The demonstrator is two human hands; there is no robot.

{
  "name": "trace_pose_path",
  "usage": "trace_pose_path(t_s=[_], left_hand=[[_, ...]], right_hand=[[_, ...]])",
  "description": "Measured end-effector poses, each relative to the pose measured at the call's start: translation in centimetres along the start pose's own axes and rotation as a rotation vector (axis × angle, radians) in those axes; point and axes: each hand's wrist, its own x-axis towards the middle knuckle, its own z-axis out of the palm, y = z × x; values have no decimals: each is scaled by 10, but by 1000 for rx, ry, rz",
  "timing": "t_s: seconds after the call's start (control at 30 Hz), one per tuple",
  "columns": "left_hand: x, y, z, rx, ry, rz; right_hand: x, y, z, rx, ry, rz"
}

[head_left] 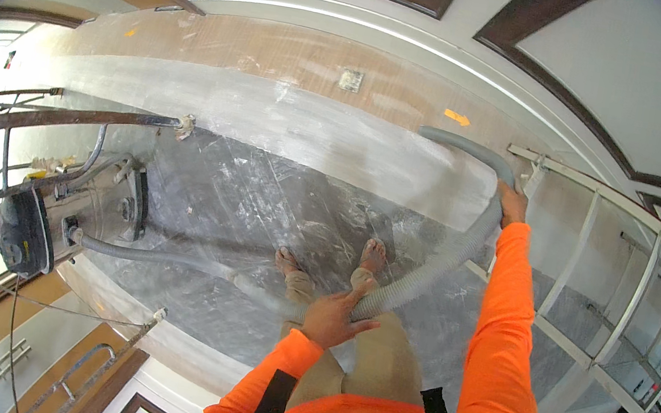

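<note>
A grey corrugated vacuum hose (413,294) crosses in front of me, bending up on the right and curling back leftward to its free end. My right hand (510,205) is closed around the hose near that upper bend. Lower down, my left hand (335,315) lies over the hose by my thighs, its thumb apart and its fingers along it; their undersides are hidden. The free end meets or hovers over a whitish, dusty band (342,131); contact cannot be made out. On the left, the hose runs to a dusty vacuum cleaner (102,201) with a black top (24,231).
My bare feet (373,256) stand on a dark grey, dust-streaked surface (222,181). A white metal frame (579,246) stands at right, rusty metal bars (75,127) at left. A cable (55,306) hangs lower left. Brown board (286,52) with orange arrows (457,118) borders white panelling (311,0).
</note>
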Motion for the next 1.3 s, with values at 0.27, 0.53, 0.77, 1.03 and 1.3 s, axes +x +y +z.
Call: trace_pose_path(t_s=[0.27,0.53,0.77,1.03,1.3], left_hand=[[33,20,57,120,-93,80],[20,9,62,108,-170,65],[-53,-42,37,10,-212,5],[-191,-135,18,77,-171,-43],[-309,-218,8,101,-126,-186]], right_hand=[[-1,35,-123,-102,214,24],[-26,81,-134,-264,356,1],[-86,131,-67,-311,229,-40],[-245,115,87,-296,-79,-63],[-401,64,170,-532,-403,-57]])
